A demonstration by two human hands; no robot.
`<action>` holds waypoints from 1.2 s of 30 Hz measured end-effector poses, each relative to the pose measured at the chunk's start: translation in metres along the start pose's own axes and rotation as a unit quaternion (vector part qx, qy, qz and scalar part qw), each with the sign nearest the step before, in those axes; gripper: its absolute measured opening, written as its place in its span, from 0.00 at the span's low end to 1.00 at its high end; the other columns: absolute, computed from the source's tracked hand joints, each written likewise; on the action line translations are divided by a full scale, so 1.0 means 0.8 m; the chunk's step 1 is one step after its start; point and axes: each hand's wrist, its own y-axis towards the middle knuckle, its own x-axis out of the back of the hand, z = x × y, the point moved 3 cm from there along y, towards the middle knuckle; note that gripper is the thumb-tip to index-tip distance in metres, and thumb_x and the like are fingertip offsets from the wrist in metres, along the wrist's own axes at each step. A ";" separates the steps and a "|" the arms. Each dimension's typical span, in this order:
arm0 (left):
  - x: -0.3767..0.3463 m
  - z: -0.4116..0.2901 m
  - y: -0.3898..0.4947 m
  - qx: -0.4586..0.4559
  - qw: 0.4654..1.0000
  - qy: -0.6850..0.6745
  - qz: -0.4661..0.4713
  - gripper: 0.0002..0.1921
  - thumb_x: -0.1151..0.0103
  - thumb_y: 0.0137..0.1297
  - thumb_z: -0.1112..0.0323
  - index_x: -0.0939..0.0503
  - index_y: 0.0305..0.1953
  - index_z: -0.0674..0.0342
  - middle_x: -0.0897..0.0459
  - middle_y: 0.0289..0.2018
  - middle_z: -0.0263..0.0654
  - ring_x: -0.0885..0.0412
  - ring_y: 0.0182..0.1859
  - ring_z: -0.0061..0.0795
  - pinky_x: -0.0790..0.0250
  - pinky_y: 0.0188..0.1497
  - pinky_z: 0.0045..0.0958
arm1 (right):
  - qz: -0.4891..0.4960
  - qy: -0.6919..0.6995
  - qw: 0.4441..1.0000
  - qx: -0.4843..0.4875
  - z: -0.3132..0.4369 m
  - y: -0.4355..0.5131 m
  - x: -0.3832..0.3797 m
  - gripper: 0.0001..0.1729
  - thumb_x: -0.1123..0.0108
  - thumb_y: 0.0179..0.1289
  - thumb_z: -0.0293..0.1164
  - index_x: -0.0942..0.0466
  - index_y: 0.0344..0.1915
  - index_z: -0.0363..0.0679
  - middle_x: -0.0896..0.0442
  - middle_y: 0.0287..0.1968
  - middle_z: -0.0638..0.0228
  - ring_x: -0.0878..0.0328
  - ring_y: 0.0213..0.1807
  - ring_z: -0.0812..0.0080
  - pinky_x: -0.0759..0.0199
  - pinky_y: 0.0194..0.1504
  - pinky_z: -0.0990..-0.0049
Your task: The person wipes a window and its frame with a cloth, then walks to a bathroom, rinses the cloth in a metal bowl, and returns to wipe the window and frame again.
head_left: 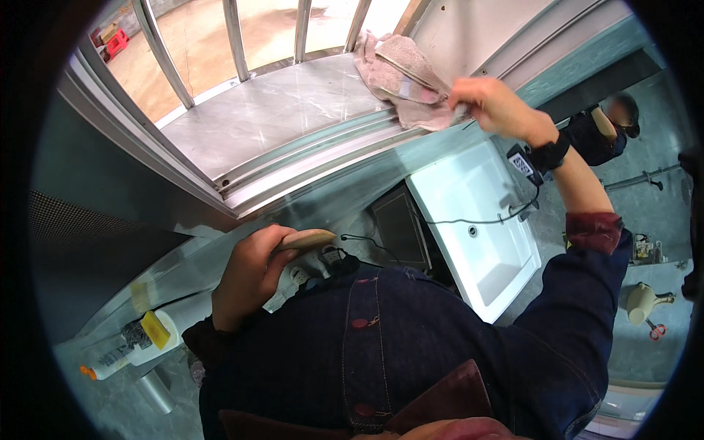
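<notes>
My left hand [253,275] grips a flat, rounded light-brown object [305,240], perhaps wooden, near my front. At the upper right, my right hand [487,107] is raised over the edge of the window sill, slightly blurred, its fingers curled around something small and pale that I cannot make out. Beside its fingertips lies a crumpled pink towel [407,82] on the sill, with what looks like a thin frame on top.
A white sink [484,192] stands below my right forearm, a black cable crossing it. Metal bars [236,41] line the window. A yellow sponge [156,330] and a white bottle [110,363] with an orange cap are lower left. A mirror shows a person [605,126].
</notes>
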 end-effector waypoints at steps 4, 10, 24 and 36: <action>-0.002 -0.001 0.008 -0.009 1.000 -0.004 0.013 0.09 0.39 0.68 0.76 0.21 0.48 0.67 0.17 0.39 0.49 0.18 0.42 0.52 0.27 0.45 0.40 | 0.015 -0.049 0.999 -0.017 -0.001 -0.027 -0.016 0.15 0.41 0.54 0.13 0.20 0.42 0.37 0.17 0.39 0.55 0.18 0.43 0.48 0.23 0.44 0.58; -0.009 -0.006 0.019 -0.038 0.999 -0.027 0.022 0.11 0.39 0.67 0.78 0.21 0.50 0.68 0.18 0.38 0.49 0.18 0.42 0.52 0.26 0.45 0.39 | 0.045 -0.223 0.971 -0.078 -0.005 -0.040 -0.033 0.10 0.42 0.50 0.17 0.19 0.35 0.34 0.16 0.36 0.53 0.17 0.43 0.48 0.21 0.45 0.57; -0.010 0.004 0.001 -0.027 0.999 -0.017 0.008 0.11 0.40 0.66 0.80 0.20 0.49 0.69 0.17 0.39 0.49 0.16 0.42 0.46 0.26 0.45 0.36 | -0.053 -0.014 0.989 -0.134 0.033 -0.017 -0.054 0.17 0.44 0.53 0.18 0.12 0.40 0.40 0.14 0.33 0.49 0.16 0.37 0.43 0.23 0.40 0.54; -0.016 -0.011 -0.011 -0.014 1.000 -0.015 0.010 0.12 0.40 0.65 0.79 0.20 0.49 0.69 0.16 0.39 0.47 0.15 0.42 0.42 0.26 0.44 0.34 | -0.068 0.432 0.878 -0.194 0.111 0.072 -0.097 0.18 0.51 0.74 0.23 0.16 0.54 0.30 0.14 0.24 0.66 0.13 0.22 0.73 0.25 0.22 0.72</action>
